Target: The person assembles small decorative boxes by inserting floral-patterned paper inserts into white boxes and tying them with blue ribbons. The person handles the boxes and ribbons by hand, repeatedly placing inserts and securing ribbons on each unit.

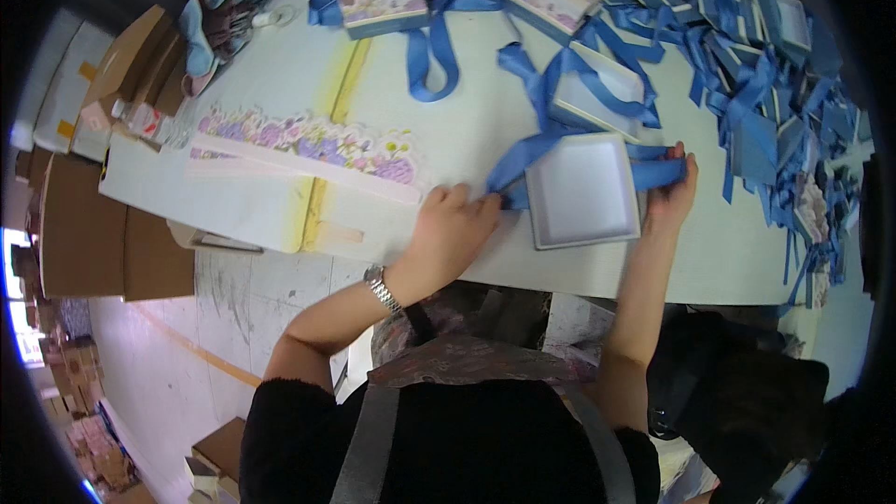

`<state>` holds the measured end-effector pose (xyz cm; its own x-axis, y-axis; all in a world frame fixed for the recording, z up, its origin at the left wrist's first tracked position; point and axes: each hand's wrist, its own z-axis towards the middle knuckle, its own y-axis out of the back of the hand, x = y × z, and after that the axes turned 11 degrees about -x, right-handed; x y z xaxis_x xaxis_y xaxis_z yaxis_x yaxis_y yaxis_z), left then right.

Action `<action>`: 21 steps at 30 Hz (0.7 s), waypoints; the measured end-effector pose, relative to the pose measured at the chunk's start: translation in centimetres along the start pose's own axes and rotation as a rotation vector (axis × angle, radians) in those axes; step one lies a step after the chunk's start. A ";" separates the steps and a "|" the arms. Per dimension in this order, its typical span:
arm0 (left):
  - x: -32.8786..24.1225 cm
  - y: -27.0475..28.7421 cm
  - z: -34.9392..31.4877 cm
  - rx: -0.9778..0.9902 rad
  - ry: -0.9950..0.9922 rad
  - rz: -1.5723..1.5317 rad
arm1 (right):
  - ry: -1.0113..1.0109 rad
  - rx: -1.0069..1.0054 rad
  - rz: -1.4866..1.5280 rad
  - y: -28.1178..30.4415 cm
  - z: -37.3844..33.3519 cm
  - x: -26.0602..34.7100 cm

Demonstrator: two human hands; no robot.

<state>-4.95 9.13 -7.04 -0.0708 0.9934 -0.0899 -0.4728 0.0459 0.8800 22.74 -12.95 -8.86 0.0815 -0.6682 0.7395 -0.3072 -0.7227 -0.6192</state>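
Note:
A white open square box (583, 192) lies at the table's near edge, its inside facing up. Blue ribbon (523, 161) comes out on both sides of it and loops on the left. My left hand (453, 229), with a metal watch on the wrist, has its fingers curled at the ribbon's left end. On the other side, my right hand (674, 189) grips the ribbon's right length between thumb and fingers, close to the box's edge. To the left of my left hand lies a die-cut strip of purple and white paper flowers (313, 154).
Another white box (599, 89) with blue ribbon lies just beyond. Flower-trimmed boxes (385, 2) stand along the far edge. Many blue-ribboned boxes (747, 84) are heaped at the right. A plastic bottle (149, 121), a crumpled cloth (215, 33) and cardboard boxes (84, 224) are at the left.

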 end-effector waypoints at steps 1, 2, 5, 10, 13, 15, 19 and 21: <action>0.3 -0.2 0.7 0.002 -0.083 0.051 | 0.002 -0.014 -0.053 -0.2 0.1 -0.5; 0.8 -0.5 1.6 0.005 -0.166 0.102 | 0.161 0.056 -0.224 -0.2 0.2 -0.9; 3.8 -0.4 2.8 -0.053 -0.438 0.086 | 0.732 0.265 -0.664 -1.0 -2.4 1.1; 7.1 2.9 3.6 0.059 -0.491 0.128 | 1.496 0.335 -1.267 -0.6 -3.8 5.3; 6.9 2.6 5.8 -0.013 -0.203 0.317 | 1.084 0.199 -1.335 1.0 -1.0 4.4; 6.4 2.4 5.9 -0.037 -0.045 0.348 | 0.715 0.142 -1.122 1.0 -0.3 3.2; 6.9 2.0 5.1 -0.033 0.086 0.386 | 0.442 -0.031 -1.267 4.6 0.8 4.5; 6.5 1.7 3.8 0.030 0.128 0.347 | 0.464 0.202 -1.240 6.1 -1.9 4.8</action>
<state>-2.88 16.05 -4.36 -0.3319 0.9296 0.1601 -0.3757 -0.2860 0.8815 19.49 -20.22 -8.59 -0.1373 0.5359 0.8331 -0.1175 -0.8439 0.5235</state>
